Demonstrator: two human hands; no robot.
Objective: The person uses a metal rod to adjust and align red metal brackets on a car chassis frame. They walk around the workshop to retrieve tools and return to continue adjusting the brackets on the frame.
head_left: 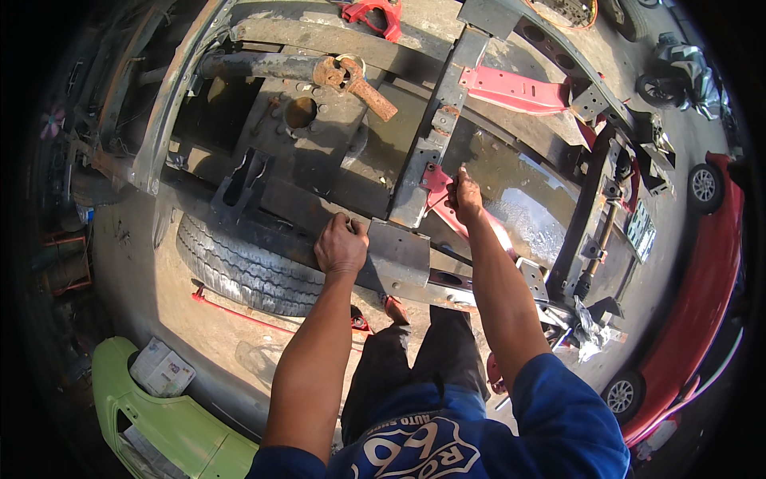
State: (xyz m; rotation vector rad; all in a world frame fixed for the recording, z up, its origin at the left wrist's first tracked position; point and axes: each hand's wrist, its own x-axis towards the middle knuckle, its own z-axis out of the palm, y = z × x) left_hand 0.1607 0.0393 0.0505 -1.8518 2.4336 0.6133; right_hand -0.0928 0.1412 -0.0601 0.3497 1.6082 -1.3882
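A dark steel vehicle frame (pixel 403 254) spans the space before me. My left hand (pixel 343 246) is closed against the near side rail, left of a grey plate section. What its fingers hold, if anything, is hidden. My right hand (pixel 465 195) is closed beside the drilled end of a red bracket (pixel 436 180), which sits on the crossmember (pixel 415 191). The thumb points up, and the hand covers whatever the curled fingers grip. Past the right wrist, the bracket's red arm (pixel 496 229) slopes down to the right. A second red bracket (pixel 519 92) joins the frame farther off.
A rusty universal joint (pixel 343 76) on a shaft lies across the frame at far left. A tire (pixel 247 267) rests beneath the near rail. Wet ground (pixel 523 215) shows through the frame. Green bodywork (pixel 179 423), a red car (pixel 678 295) and a motorcycle (pixel 682 80) stand around.
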